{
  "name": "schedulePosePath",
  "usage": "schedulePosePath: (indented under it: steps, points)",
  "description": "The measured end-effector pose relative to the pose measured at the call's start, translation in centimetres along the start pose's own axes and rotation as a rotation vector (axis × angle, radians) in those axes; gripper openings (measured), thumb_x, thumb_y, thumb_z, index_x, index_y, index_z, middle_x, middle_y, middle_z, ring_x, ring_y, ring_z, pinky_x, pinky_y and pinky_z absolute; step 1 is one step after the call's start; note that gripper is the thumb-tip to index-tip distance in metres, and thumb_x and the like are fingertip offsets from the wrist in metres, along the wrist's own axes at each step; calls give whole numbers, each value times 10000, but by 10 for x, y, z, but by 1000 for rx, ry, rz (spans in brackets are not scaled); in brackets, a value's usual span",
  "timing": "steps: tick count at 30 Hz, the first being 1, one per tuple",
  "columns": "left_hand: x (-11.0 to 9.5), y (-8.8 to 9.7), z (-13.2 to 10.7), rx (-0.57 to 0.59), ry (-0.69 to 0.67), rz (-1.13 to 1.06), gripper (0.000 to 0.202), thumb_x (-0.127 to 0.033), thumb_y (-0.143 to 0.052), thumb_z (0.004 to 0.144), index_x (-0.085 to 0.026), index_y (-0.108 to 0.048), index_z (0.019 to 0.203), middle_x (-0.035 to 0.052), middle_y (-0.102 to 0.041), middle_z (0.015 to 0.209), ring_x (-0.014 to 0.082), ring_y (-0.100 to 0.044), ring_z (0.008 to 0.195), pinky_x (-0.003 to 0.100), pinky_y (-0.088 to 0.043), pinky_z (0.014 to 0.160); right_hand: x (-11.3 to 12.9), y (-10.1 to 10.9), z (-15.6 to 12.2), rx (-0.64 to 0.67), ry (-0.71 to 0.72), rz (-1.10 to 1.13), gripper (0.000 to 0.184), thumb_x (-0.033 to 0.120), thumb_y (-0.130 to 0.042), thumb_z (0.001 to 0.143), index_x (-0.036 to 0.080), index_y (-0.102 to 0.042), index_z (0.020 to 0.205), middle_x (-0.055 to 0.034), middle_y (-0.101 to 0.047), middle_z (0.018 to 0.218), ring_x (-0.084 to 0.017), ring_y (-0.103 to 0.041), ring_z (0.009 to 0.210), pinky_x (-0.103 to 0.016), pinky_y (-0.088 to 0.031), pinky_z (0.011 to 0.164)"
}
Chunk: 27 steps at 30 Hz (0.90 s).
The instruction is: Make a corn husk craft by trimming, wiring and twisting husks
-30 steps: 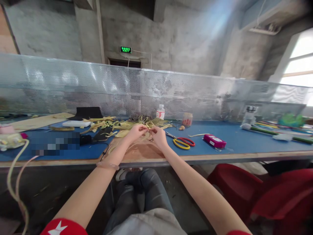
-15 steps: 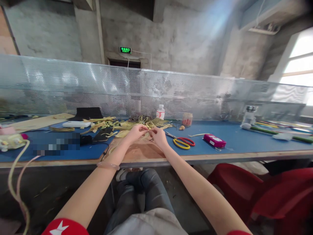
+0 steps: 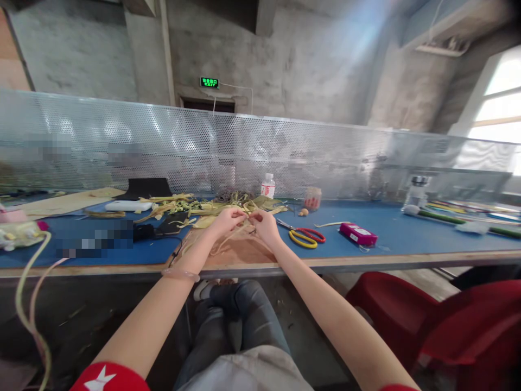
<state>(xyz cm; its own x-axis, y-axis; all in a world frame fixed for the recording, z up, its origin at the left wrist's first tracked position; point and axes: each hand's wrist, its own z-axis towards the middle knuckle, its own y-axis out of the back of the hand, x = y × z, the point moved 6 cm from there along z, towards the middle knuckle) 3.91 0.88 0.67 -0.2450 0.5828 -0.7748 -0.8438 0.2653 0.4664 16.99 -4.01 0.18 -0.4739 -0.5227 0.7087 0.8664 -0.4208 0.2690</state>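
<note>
Fingertip to fingertip, my left hand (image 3: 228,221) and my right hand (image 3: 264,227) meet over a brown board (image 3: 236,254) at the table's front. Both are closed in a pinch on a thin, pale strip of dried husk (image 3: 222,245), whose loose end trails onto the board below my left hand. The exact spot between the fingertips is too small to make out. Just beyond my hands lies a heap of dried yellow-green husks (image 3: 183,207). Close to my right hand rest scissors (image 3: 303,238) with one yellow and one red handle loop.
A white bottle (image 3: 267,186) and a jar (image 3: 312,199) stand behind. A purple packet (image 3: 358,234) lies to the right on the blue tabletop (image 3: 399,233). A perforated metal screen (image 3: 337,152) runs along the back. Red chairs (image 3: 391,304) stand at right below the table edge.
My hands stay nearly in place, still pinched together. The pale strip's loose end now shows as a loop on the board below my left hand.
</note>
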Motion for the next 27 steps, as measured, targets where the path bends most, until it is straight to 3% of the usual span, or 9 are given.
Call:
schedulePosePath:
  steps: [9,15,20,23,27]
  points:
    - [-1,1,6,-33,-101,-101,264,-339,-668,670,-136,-624,832,60,-678,835,169,-627,784,289,-469,735,1,0,-1,34,-6,-16,188,268,-515,778,158,-650,706,-16,-630,594,-148,-575,587,-245,-432,585]
    - [8,1,6,-29,-25,-30,282,-398,-610,724,-157,-629,868,29,-657,709,136,-587,593,244,-440,550,6,3,-3,0,3,-30,130,204,-535,729,159,-657,719,-19,-660,681,-148,-586,656,-242,-432,636]
    - [2,0,6,-24,-88,-39,267,-358,-660,684,-136,-636,830,62,-679,817,168,-621,754,276,-465,697,5,4,-3,-3,-3,-35,134,249,-553,731,161,-653,719,-19,-653,661,-149,-579,641,-240,-427,611]
    - [-1,0,5,-29,-99,-53,265,-345,-657,687,-131,-628,841,67,-677,835,168,-620,774,278,-462,709,2,2,-3,17,-9,-29,204,306,-521,769,163,-639,684,-11,-628,591,-138,-562,573,-229,-417,557]
    - [-1,-1,2,-9,-60,-3,284,-371,-634,702,-141,-632,870,45,-662,752,126,-566,582,224,-397,506,1,1,-2,20,-6,-19,160,263,-528,758,161,-626,683,-5,-621,592,-138,-565,573,-229,-421,556]
